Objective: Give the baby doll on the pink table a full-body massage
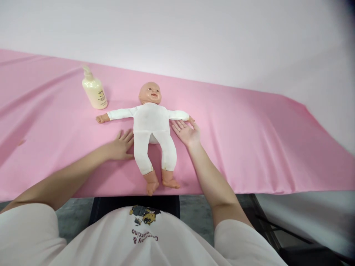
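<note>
A baby doll [151, 118] with a soft white body lies on its back, arms spread wide and feet toward me. My left hand [122, 145] rests palm down beside its hip, fingers spread on the pink cloth. On the other side, my right hand [188, 132] lies palm up, with its fingertips under the doll's outstretched arm and its fingers extended. Neither hand grips anything. To the left of the doll's head stands a cream-coloured pump bottle [94, 90], apart from both hands.
Pink cloth [244, 147] with a few folds covers the table, whose near edge runs just past the doll's feet. A pale wall [177, 37] rises behind it. Dark metal legs [266, 221] show below the table at right.
</note>
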Available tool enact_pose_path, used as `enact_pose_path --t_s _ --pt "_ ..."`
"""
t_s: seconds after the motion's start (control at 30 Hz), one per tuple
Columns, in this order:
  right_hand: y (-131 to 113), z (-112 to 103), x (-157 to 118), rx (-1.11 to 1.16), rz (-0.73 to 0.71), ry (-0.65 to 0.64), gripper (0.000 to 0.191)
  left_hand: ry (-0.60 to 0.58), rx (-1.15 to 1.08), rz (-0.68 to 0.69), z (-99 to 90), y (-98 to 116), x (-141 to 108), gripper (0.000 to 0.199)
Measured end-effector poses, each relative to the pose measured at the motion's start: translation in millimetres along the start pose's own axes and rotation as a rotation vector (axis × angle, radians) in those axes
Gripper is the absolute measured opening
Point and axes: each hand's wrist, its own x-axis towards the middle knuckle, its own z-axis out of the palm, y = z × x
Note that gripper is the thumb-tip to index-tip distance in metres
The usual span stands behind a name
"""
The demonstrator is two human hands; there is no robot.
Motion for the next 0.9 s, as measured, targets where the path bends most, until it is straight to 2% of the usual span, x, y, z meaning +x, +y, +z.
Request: enact_pose_path --t_s 0.13,0.2,0.27,0.33,0.4,0.5,0.57,0.63,0.7,0.9 --pt "-0.4 -0.1 1.1 0.039 0.002 0.021 0.040 -0.304 0.035 0.155 -20.2 34.2 -10.4 0.110" --pt "-0.7 -0.6 1.9 0.047 0.015 0.025 0.037 -0.401 0.000 0.217 -25.1 41.3 -12.3 0.110" --pt "-1.2 -1.2 2.5 0.048 0.020 0.022 0.033 -0.448 -0.084 0.297 -24.9 42.2 -12.4 0.108" --pt "-1.7 -2.0 3.3 0.041 0.018 0.016 0.030 -0.468 -0.215 0.363 -21.8 39.2 -11.9 0.110" --pt "-1.9 -2.7 4.3 0.037 0.017 0.018 0.028 -0.497 -0.370 0.370 -18.2 35.4 -11.6 0.118" --pt "-1.5 -3.6 6.5 0.043 0.009 0.026 0.029 -0.637 -0.633 0.334 -12.0 34.1 -11.1 0.132" --pt "-1.0 -3.7 7.8 0.047 -0.004 0.031 0.027 -0.730 -0.895 0.359 -6.2 38.8 -10.3 0.134" --pt "-0.7 -3.6 8.7 0.042 -0.019 0.033 0.023 -0.737 -1.209 0.385 0.8 47.6 -9.9 0.127" --pt "-0.5 -3.6 9.5 0.026 -0.033 0.032 0.017 -0.692 -1.480 0.350 7.8 58.3 -11.5 0.114" --pt "0.9 -6.9 15.1 -0.043 -0.130 0.063 0.007 -0.694 -1.946 0.037 26.5 85.1 -28.6 0.067"
